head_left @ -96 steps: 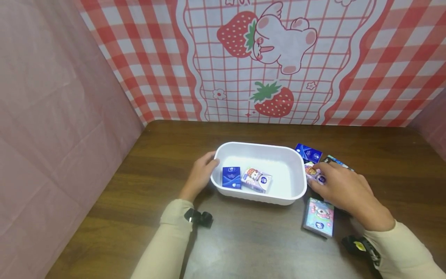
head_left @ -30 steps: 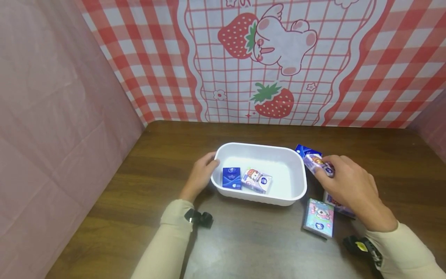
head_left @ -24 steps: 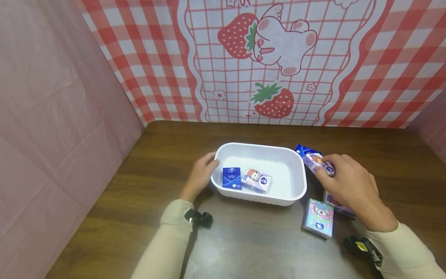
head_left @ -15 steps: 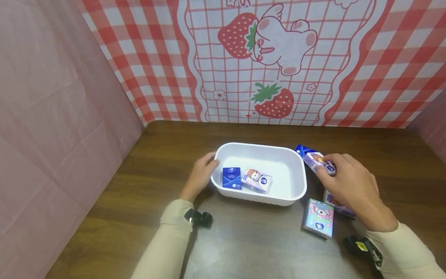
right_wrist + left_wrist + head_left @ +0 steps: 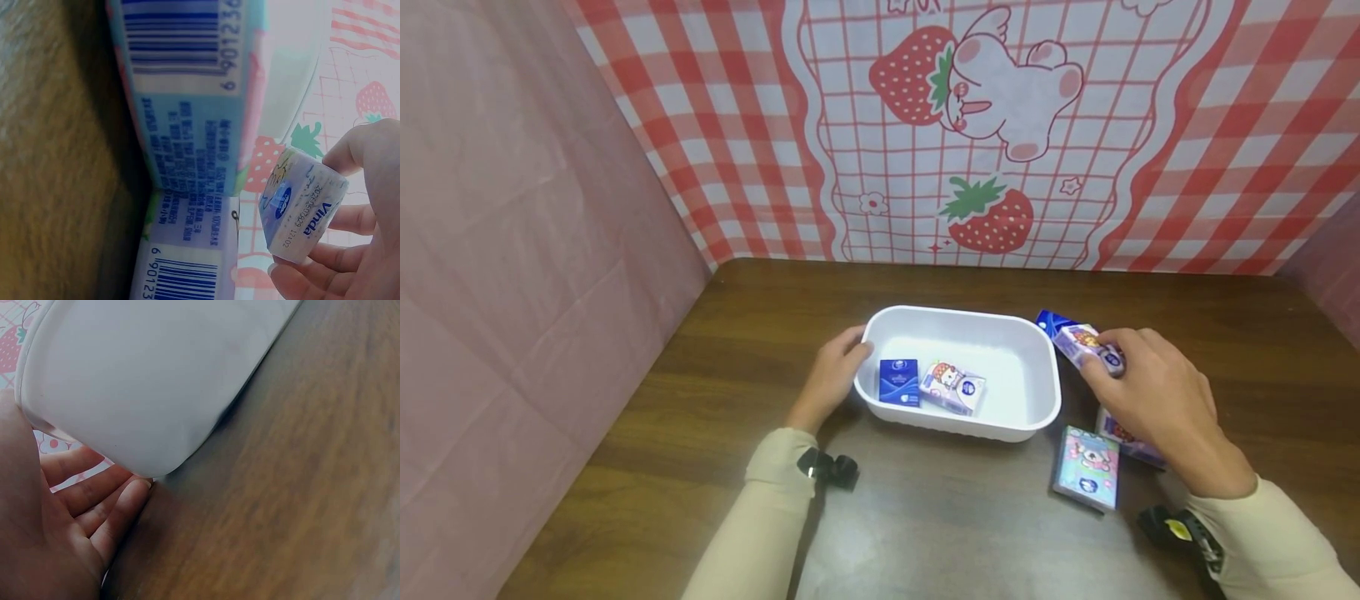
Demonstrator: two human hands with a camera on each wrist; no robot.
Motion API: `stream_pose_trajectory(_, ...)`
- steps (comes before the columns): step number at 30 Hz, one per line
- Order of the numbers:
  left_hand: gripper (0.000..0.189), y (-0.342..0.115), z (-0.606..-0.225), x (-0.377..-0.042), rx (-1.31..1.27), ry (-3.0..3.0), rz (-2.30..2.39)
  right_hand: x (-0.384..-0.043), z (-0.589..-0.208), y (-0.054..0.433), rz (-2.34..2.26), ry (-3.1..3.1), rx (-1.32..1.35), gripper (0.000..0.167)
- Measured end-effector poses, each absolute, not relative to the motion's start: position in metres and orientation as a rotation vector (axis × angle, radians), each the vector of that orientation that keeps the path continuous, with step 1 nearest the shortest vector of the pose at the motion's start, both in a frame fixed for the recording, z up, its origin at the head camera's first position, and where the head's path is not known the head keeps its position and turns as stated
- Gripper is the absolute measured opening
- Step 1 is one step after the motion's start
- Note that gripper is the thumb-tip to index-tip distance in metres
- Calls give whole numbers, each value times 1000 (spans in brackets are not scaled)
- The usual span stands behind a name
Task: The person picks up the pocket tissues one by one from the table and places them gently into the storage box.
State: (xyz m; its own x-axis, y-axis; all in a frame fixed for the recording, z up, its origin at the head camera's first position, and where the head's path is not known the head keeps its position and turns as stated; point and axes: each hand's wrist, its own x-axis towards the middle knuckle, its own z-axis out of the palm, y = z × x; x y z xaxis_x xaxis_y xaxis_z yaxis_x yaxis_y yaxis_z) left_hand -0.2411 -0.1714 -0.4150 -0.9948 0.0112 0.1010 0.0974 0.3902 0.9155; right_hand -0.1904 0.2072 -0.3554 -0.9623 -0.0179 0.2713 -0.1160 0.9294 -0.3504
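Note:
My right hand (image 5: 1157, 400) pinches a lilac pocket tissue pack (image 5: 1078, 343) between thumb and fingers, just right of the white plastic tub (image 5: 966, 431). In the right wrist view the pack's end (image 5: 309, 212) reads Vinda, and it hangs tilted in the fingertips. My left hand (image 5: 831, 375) holds the tub's left end, thumb on the rim; in the left wrist view its fingers (image 5: 119, 512) curve under the outer wall. Inside the tub lie a dark blue tissue pack (image 5: 898, 383) and a white-and-lilac tissue pack (image 5: 952, 387).
A blue tissue pack (image 5: 1052, 323) lies behind the held one, partly covered by it. Nearer, a mint-green tissue pack (image 5: 1086, 468) sits beside a purple tissue pack (image 5: 1131, 446), which is partly hidden by my right hand. A checked strawberry cloth (image 5: 745, 150) hangs behind the table (image 5: 760, 333).
My right hand has raised the lilac tissue pack and shifted it back over the blue one, uncovering the purple pack. Over the last second it hardly moves. The left hand and tub stay put.

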Motion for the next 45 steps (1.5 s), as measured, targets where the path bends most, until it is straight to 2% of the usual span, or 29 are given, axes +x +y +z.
stream_pose_trajectory(45, 40, -171, -415, -242, -121, -2542, -1687, -187, -348, 201, 536, -2793, 115, 54)
